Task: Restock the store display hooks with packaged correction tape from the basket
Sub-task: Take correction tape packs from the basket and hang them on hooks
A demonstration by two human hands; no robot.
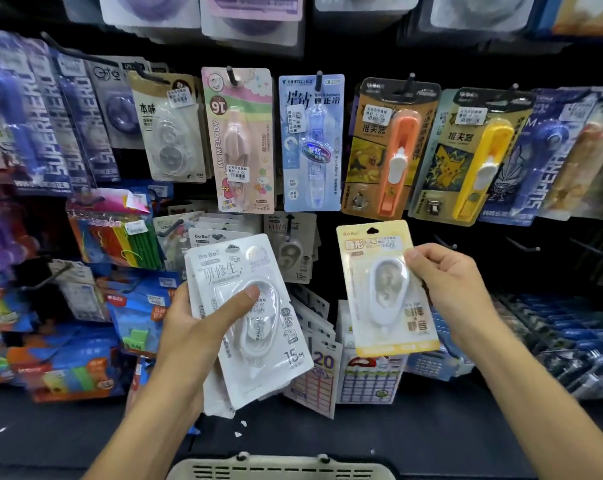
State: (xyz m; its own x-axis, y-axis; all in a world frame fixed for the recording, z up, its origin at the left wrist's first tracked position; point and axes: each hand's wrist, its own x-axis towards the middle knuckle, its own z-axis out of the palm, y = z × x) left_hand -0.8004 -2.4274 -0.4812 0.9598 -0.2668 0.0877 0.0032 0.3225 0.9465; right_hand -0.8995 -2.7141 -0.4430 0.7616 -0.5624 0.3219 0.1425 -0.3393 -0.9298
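Hanging step: right hand (445,289) pinches the yellow pack (383,289), left hand (196,320) grips white packs (248,317) — next, thread its slot onto the bare hook (447,243) at two o'clock.

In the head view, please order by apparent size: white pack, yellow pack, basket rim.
1. white pack, largest, though nearest the camera.
2. yellow pack.
3. basket rim, mostly cut off, so unsure.

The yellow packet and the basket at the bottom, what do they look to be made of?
The yellow packet, pinched by the right hand, looks like glossy printed card with a clear plastic blister over a white tape dispenser; the bubble catches the light. The basket seems to be matte beige moulded plastic, judging by its slotted rim, though only its edge shows.
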